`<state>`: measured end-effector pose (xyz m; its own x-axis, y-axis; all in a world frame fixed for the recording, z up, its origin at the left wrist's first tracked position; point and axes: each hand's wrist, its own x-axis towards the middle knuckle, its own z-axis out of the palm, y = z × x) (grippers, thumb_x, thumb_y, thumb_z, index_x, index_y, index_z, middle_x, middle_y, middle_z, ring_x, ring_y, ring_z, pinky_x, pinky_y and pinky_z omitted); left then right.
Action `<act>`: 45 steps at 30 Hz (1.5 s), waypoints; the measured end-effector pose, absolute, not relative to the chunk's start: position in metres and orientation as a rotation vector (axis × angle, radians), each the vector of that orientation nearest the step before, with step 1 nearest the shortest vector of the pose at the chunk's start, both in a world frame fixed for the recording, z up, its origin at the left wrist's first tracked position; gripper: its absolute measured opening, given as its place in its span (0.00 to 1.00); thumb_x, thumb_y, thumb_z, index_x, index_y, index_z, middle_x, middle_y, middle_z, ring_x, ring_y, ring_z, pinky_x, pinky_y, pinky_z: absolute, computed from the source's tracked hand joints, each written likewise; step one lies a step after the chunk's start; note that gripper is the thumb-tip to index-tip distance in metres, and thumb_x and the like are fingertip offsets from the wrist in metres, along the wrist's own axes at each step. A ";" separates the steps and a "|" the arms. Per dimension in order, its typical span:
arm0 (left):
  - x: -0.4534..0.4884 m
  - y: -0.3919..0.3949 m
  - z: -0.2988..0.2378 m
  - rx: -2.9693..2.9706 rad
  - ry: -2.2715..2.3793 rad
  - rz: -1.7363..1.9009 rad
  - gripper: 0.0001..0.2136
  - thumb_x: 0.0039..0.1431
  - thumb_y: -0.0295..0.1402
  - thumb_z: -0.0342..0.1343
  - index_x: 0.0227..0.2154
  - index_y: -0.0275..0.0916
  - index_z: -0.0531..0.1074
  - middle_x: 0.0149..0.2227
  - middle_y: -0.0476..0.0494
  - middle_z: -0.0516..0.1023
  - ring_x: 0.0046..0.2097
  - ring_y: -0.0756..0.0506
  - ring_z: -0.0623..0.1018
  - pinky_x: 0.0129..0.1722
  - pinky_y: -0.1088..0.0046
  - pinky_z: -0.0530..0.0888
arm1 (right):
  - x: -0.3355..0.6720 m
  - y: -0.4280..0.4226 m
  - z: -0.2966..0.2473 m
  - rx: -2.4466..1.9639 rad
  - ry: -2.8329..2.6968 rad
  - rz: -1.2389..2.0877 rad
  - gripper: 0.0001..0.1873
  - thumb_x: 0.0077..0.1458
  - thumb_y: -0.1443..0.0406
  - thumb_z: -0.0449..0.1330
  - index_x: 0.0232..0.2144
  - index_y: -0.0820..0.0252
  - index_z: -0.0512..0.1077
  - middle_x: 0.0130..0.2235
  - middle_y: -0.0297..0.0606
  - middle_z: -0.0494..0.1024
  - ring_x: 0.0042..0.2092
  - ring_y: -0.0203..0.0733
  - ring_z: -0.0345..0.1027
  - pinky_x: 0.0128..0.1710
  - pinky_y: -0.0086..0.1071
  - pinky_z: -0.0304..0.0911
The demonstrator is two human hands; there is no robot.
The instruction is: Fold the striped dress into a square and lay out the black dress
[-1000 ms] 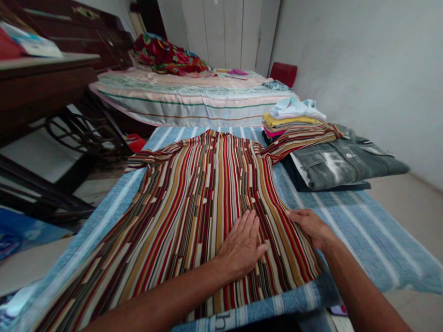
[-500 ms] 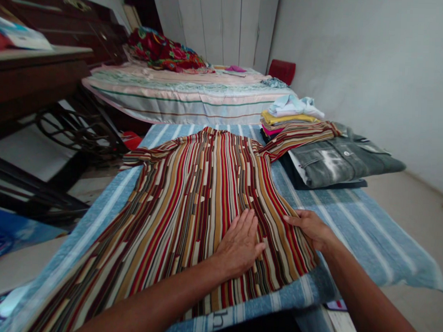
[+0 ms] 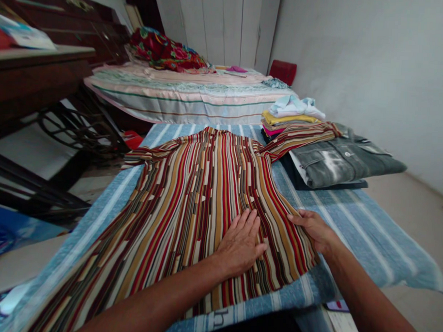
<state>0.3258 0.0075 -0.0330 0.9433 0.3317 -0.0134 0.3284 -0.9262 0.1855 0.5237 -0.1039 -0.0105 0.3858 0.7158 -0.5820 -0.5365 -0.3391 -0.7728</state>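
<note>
Far ahead of the fingers of both hands stands a pale wardrobe [image 3: 222, 28], its doors closed, so what it holds cannot be seen. Well to the left of the fingers is a blue printed package [image 3: 21, 227]; its contents cannot be made out either.

The striped shirt [image 3: 206, 199] lies spread directly under the left hand [image 3: 240, 244], whose fingers are straight, close together and pressed flat on the fabric, pointing toward the collar. The right hand [image 3: 315, 231], just to the right of those fingers, pinches the shirt's side edge between thumb and fingers; some of its fingertips are hidden. The hem lies nearer the body than either hand's fingers. Beyond them, 1 sleeve stretches out to the left, and the other rests against a folded pile [image 3: 294, 115] and on a grey garment [image 3: 343, 163]. Under the shirt, and bare to the right of the fingers, is a blue striped cloth [image 3: 367, 243].
</note>
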 end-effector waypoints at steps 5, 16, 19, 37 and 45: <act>0.327 0.008 -0.029 2.896 0.506 -0.019 0.32 0.62 0.50 0.34 0.62 0.33 0.49 0.66 0.38 0.44 0.66 0.42 0.41 0.63 0.59 0.46 | 0.523 -0.113 -0.006 -1.455 -0.248 1.354 0.10 0.46 0.64 0.64 0.32 0.62 0.73 0.29 0.42 0.80 0.30 0.45 0.75 0.34 0.36 0.71; 0.357 0.010 -0.010 2.879 0.532 0.029 0.28 0.60 0.48 0.42 0.57 0.33 0.58 0.64 0.35 0.53 0.65 0.38 0.50 0.61 0.55 0.51 | 0.527 -0.158 -0.001 -1.572 -0.479 1.461 0.18 0.40 0.56 0.68 0.29 0.63 0.73 0.28 0.38 0.79 0.31 0.42 0.74 0.32 0.32 0.67; 0.360 0.009 -0.024 2.871 0.470 0.001 0.34 0.60 0.53 0.38 0.61 0.33 0.51 0.66 0.37 0.46 0.66 0.40 0.43 0.62 0.56 0.48 | 0.526 -0.162 -0.006 -1.591 -0.436 1.398 0.17 0.40 0.56 0.68 0.26 0.62 0.70 0.25 0.35 0.78 0.26 0.38 0.72 0.28 0.29 0.65; 0.403 0.042 -0.026 2.834 0.601 0.001 0.38 0.58 0.56 0.36 0.62 0.29 0.48 0.66 0.34 0.43 0.66 0.39 0.41 0.63 0.53 0.44 | 0.528 -0.085 -0.002 -2.342 -1.285 0.150 0.16 0.59 0.59 0.47 0.41 0.59 0.70 0.39 0.43 0.77 0.41 0.45 0.71 0.40 0.35 0.63; 0.399 0.039 -0.032 2.835 0.604 0.016 0.29 0.63 0.41 0.33 0.63 0.30 0.43 0.66 0.35 0.45 0.66 0.40 0.42 0.63 0.53 0.46 | 0.518 -0.047 -0.058 -2.039 -1.623 0.076 0.31 0.61 0.52 0.42 0.58 0.68 0.57 0.59 0.54 0.61 0.61 0.52 0.52 0.57 0.51 0.51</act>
<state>0.3992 0.0392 -0.0323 0.9143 0.4031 -0.0397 0.4005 -0.8850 0.2374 0.5181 -0.0473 -0.0583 0.2773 0.9206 0.2748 0.8911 -0.1396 -0.4317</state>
